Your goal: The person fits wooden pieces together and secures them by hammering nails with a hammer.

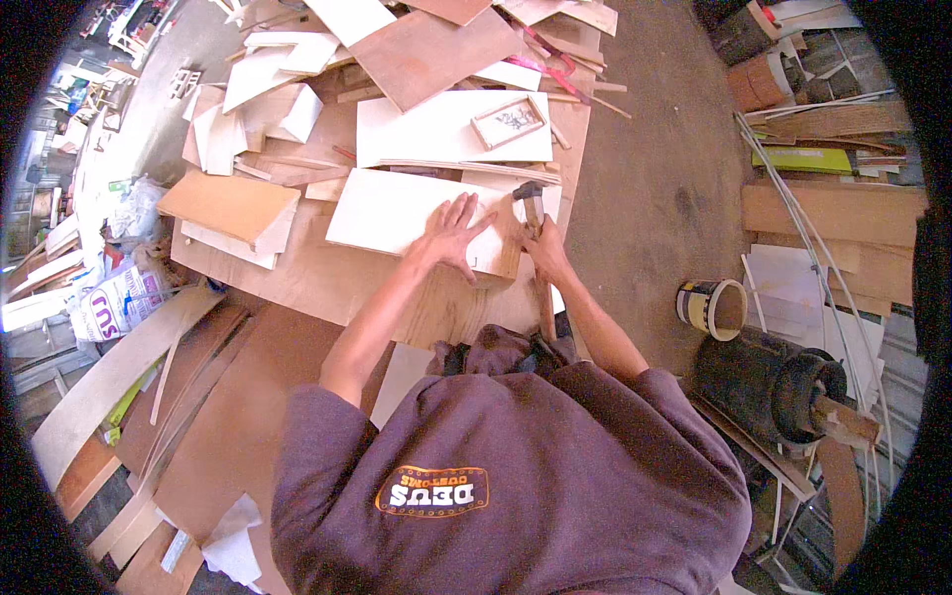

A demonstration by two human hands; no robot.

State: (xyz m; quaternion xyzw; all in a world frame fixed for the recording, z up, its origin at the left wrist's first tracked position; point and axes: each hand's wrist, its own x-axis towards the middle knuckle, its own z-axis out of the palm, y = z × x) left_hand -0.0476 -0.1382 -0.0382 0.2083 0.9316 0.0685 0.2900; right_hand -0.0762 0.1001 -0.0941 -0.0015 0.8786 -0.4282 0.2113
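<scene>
My left hand point(454, 236) lies with its fingers spread on a white board point(382, 210), pressing it from above. A bare wood edge shows at the board's right end, near a small dark mark that may be a nail. Just right of the board, my right hand point(545, 248) is wrapped round the handle of a hammer point(529, 192). The dark hammer head points away from me, beside the board's far right corner. Beyond the board, a small wooden tray point(510, 123) with small metal pieces, probably nails, rests on another white panel point(407, 129).
The wooden worktable point(288, 288) carries an orange-brown board point(223, 208) at left and piled offcuts point(436, 50) at the far side. A red tool point(555, 59) lies among them. A bucket point(711, 307) and a black drum point(764, 387) stand on the floor at right.
</scene>
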